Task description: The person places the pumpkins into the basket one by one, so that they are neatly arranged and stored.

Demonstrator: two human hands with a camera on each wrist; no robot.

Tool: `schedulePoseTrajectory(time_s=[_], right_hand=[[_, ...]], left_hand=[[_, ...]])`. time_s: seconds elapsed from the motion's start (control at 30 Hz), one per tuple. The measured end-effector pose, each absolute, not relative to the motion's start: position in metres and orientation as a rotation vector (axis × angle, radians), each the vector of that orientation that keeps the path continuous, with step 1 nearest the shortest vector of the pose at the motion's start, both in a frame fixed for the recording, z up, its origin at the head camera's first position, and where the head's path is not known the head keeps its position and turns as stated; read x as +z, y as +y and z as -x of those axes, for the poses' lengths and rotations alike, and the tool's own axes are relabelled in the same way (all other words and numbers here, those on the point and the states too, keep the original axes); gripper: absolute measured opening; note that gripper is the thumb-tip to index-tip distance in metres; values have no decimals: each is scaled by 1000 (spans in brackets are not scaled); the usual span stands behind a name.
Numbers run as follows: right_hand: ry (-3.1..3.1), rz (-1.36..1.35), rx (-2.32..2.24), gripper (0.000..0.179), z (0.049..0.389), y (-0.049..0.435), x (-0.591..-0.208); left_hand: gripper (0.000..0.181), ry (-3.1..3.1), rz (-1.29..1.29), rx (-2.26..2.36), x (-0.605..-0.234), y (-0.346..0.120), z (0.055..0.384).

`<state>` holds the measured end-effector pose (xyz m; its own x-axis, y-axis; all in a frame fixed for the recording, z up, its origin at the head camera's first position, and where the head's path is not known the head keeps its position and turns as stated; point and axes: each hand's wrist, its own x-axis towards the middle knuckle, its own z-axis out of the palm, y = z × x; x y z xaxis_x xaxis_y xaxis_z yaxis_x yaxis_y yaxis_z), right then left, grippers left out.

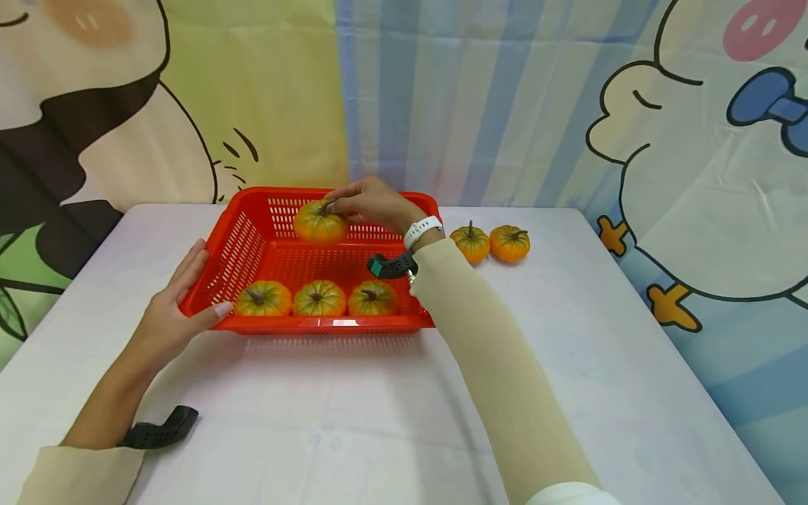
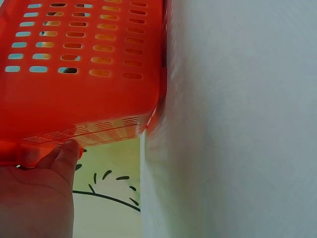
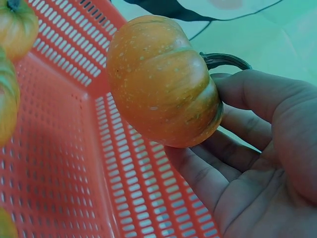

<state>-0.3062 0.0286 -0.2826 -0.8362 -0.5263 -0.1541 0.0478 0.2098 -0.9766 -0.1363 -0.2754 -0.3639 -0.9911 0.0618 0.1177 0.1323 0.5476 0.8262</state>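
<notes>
One pumpkin (image 1: 320, 223) is held by the right hand (image 1: 372, 203), its stem side pinched between thumb and fingers, over the rear part of a red basket (image 1: 322, 323). Three more pumpkins (image 1: 319, 299) are lined up along the basket's front wall; two others (image 1: 510, 244) are set side by side on the tabletop (image 1: 315, 421), right of the basket. The basket's left side is steadied by the left hand (image 1: 170, 308), fingers extended along the wall, thumb at the front rim.

The step in hand is judged to be a transfer at the basket; whether inward or outward cannot be told. If inward, a gentle lowering onto the bare floor behind the row is called for.

The basket's right rear is partly hidden by the right wrist and sleeve (image 1: 499, 365). In the right-wrist view, the row is cut off.
</notes>
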Motion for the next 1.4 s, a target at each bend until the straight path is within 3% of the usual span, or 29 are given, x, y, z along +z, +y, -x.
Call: schedulePoseTrajectory(time_s=[0.93,1.4], right_hand=[[2215,672,-1171,30,297,-22,-316],[2335,734,-982,28,295,-21,-329]], left_hand=[[90,-2692,168,-1447,-362,-272,132],[91,-2693,177,-1436,-362,-274,132]])
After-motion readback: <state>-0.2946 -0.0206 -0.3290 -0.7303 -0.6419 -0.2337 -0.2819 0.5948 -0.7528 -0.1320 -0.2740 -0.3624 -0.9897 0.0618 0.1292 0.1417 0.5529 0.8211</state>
